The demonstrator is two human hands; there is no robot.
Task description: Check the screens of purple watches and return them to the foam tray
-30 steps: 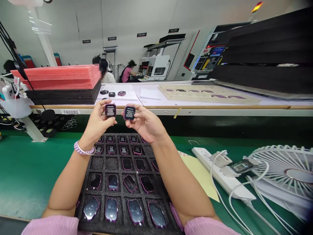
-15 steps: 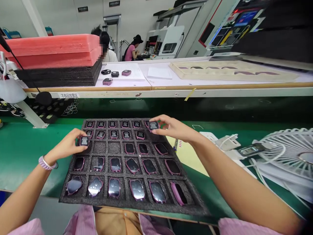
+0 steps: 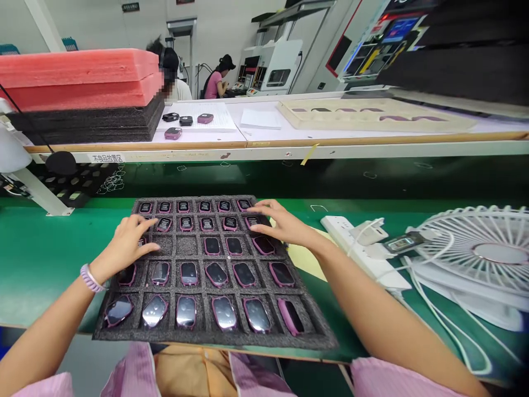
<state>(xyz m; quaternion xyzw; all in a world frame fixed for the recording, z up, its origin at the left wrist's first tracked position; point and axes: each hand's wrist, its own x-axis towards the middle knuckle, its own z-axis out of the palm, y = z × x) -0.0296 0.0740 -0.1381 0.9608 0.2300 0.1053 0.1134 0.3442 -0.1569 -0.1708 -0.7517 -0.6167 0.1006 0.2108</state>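
Hands are empty now; the 2 watches I held 0.5 s ago sit in the tray (image 3: 124, 325); left hand (image 3: 126, 242) spread flat at its far-left pocket (image 3: 142, 241), right hand (image 3: 279, 223) spread at its far-right pocket (image 3: 253, 221); that pair looks placed.

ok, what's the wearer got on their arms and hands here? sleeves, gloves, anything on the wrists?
Both hands are bare, no gloves. The left hand has a lilac coiled band on its wrist; the right hand shows no band, watch or ring. Forearms are uncovered. Pink ribbed sleeves show only at the picture's lower edge, on both arms.
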